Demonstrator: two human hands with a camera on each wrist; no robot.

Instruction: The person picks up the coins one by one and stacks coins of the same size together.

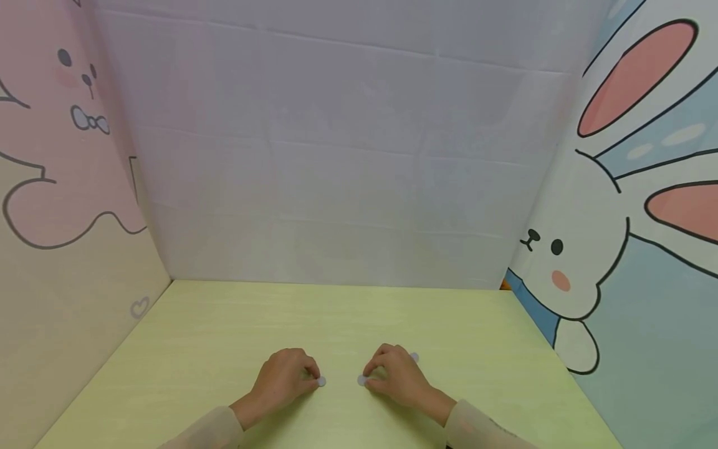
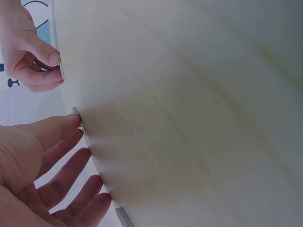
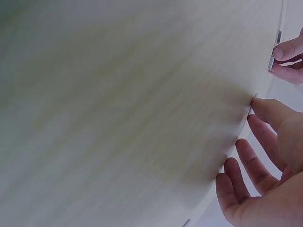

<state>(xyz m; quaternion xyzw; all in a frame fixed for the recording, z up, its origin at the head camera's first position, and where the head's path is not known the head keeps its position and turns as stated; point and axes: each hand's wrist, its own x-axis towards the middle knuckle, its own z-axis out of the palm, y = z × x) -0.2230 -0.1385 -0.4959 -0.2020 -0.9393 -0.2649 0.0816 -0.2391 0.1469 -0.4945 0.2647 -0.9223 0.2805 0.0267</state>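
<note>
On the pale yellow table, my left hand [image 1: 286,376] holds its thumb and index fingertip at the edge of a small flat grey disc [image 1: 321,381], coin-like in shape. To its right, my right hand [image 1: 399,377] pinches a similar grey disc [image 1: 361,380] with thumb and index finger. Both discs are low at the tabletop, with a gap between the hands. Another disc [image 1: 414,357] lies just beyond the right hand. In the left wrist view, a thin grey disc [image 2: 124,217] lies past the little finger; the left hand's other fingers are spread, tips at the table.
The yellow table [image 1: 336,318] extends back to a creased white sheet [image 1: 348,156]. Panels with cartoon drawings stand at both sides: a pink figure [image 1: 67,143] on the left and a white rabbit [image 1: 583,262] on the right.
</note>
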